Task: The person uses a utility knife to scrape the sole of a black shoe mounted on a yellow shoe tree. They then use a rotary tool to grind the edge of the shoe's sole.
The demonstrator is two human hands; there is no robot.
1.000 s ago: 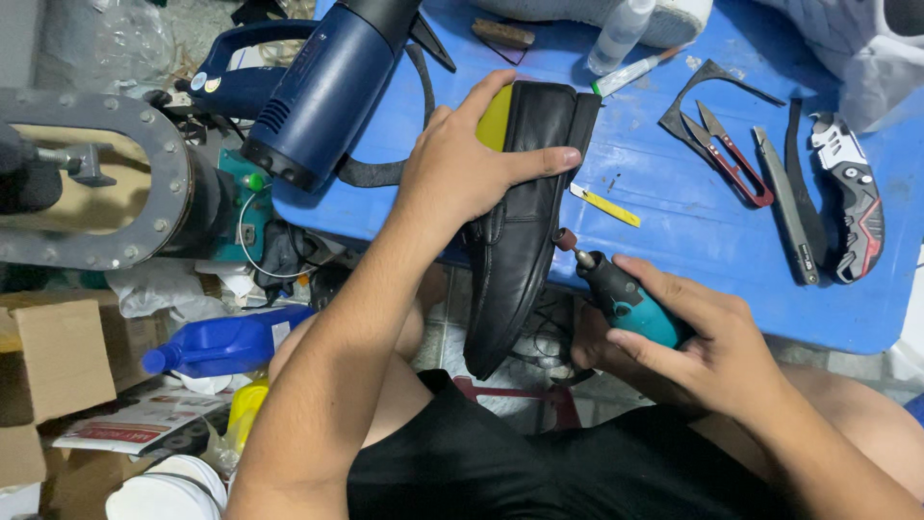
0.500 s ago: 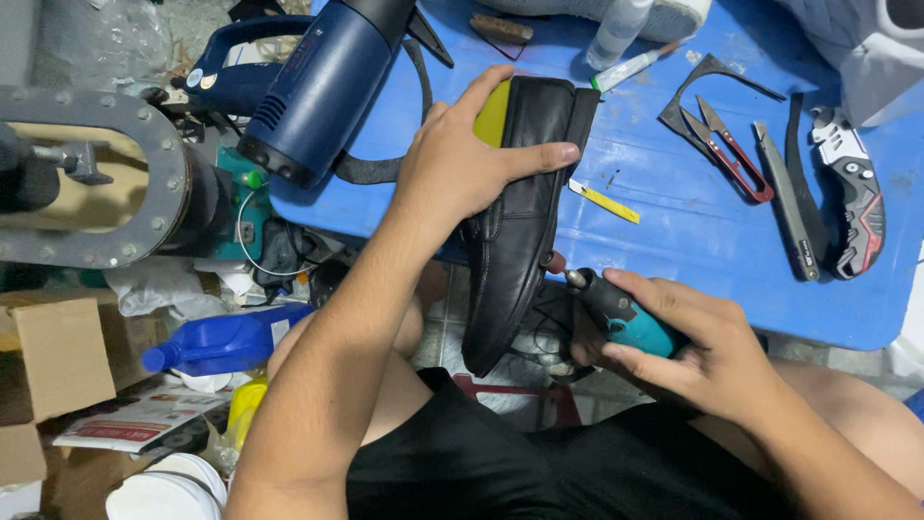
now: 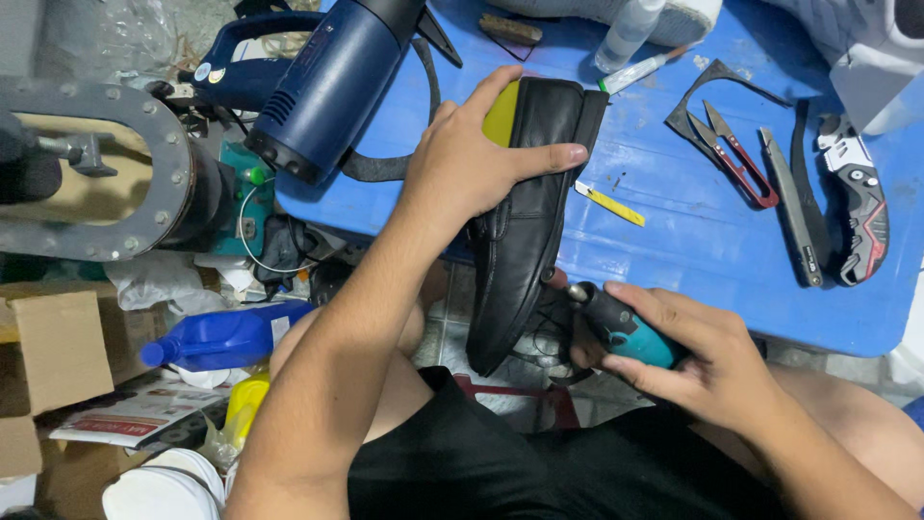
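Closer to the black shoe (image 3: 520, 250) now, right-hand fingers (image 3: 674, 318) grip the rotary tool (image 3: 621, 327); left hand (image 3: 472, 164) clasps shoe.

blue table (image 3: 674, 231) — cluttered floor (image 3: 144, 279) | cardboard box (image 3: 53, 351)

Your left hand (image 3: 472, 159) is pressing the shoe (image 3: 525, 226) on the table's (image 3: 674, 250) near edge; your right hand (image 3: 698, 361) is holding the grinder (image 3: 616, 323) just right of it, heat gun (image 3: 337, 82) lying far left.

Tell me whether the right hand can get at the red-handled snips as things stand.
Probably not yet: the right hand is wrapped around a teal rotary tool. The path across the blue table to the snips looks clear.
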